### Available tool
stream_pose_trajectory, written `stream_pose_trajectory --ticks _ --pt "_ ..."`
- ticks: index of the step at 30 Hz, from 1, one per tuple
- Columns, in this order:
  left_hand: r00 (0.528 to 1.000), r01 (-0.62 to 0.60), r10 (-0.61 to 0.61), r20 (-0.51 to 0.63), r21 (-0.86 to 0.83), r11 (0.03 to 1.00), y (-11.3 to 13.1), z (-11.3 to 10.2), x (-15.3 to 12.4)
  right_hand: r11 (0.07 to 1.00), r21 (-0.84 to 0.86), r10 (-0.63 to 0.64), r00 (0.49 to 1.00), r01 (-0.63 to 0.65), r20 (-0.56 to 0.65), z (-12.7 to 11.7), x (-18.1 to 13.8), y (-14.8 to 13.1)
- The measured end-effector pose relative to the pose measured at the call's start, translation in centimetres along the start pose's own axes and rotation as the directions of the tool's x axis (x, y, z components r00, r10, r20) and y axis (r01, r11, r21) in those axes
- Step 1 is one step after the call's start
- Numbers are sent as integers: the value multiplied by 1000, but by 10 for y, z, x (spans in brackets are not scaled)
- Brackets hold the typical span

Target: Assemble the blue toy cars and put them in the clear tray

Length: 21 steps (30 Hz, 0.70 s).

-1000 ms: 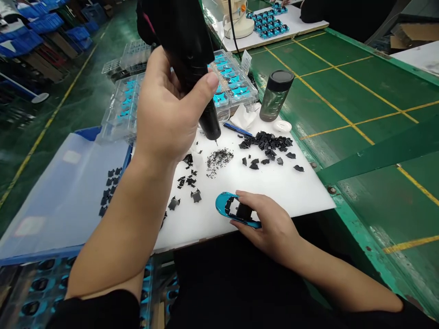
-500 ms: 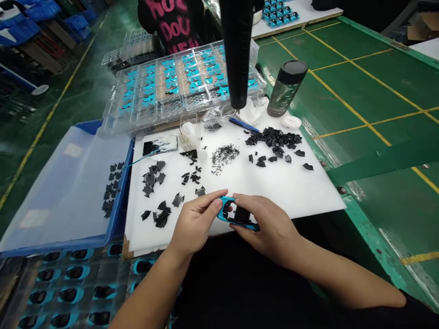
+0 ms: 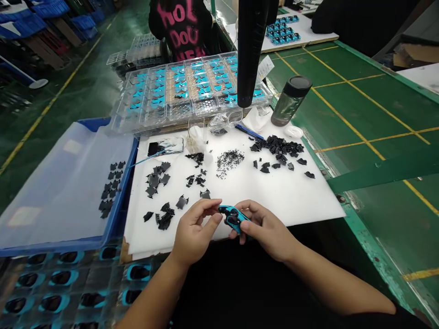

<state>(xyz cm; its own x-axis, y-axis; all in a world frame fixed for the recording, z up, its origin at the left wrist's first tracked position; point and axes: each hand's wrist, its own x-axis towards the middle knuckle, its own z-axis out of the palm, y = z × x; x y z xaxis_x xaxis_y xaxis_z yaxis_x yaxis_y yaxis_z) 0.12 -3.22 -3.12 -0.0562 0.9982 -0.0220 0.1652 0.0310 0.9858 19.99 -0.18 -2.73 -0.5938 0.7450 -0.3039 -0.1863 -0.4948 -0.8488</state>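
A blue-and-black toy car body (image 3: 233,218) is held over the front edge of the white foam board (image 3: 274,196). My right hand (image 3: 265,226) grips its right end, thumb on top and fingers beneath. At the left end, my left hand (image 3: 199,226) closes its thumb and fingertips round the tip; whether a small part sits between them is hidden. Just beyond my left hand lie flat black plastic pieces (image 3: 182,202). Tiny black screws or pins (image 3: 229,162) are scattered mid-board, and a heap of black plastic parts (image 3: 279,147) lies to the right.
A clear compartment tray (image 3: 137,119) of blue parts spans the back. To the left is a blue bin (image 3: 115,230), with car bodies in trays (image 3: 61,277) below it. A dark bottle (image 3: 291,100), a blue pen (image 3: 248,131) and a hanging black tube (image 3: 247,59) are near. Another person (image 3: 181,27) sits beyond.
The car body has been turned, now showing its black inside parts at a tilt. My right thumb has moved onto its top. The whole view has shifted slightly.
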Motion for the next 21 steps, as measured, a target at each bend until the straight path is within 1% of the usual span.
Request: stream_pose_trajectory --ticks 2,4,6,8,11,16,21 --pt "997 -41 44 -61 47 998 0 3 0 987 148 57 998 -59 21 4 3 7" --pt "991 -93 103 -88 110 990 0 4 0 962 255 93 995 -98 33 8 6 13" --pt "981 -154 172 -88 184 971 1 3 0 938 326 113 993 -122 47 10 7 17" --pt "972 -205 226 -62 244 948 2 0 -1 918 373 124 991 -137 59 12 7 17" --pt "960 -259 278 -17 311 914 4 -3 -3 900 410 130 989 -148 70 13 7 18" --pt "922 -343 387 -10 445 827 5 -2 -3 909 401 112 993 -119 40 14 6 19" --pt "935 -317 356 -1 450 835 6 -1 -2 912 393 104 993 -114 48 14 6 19"
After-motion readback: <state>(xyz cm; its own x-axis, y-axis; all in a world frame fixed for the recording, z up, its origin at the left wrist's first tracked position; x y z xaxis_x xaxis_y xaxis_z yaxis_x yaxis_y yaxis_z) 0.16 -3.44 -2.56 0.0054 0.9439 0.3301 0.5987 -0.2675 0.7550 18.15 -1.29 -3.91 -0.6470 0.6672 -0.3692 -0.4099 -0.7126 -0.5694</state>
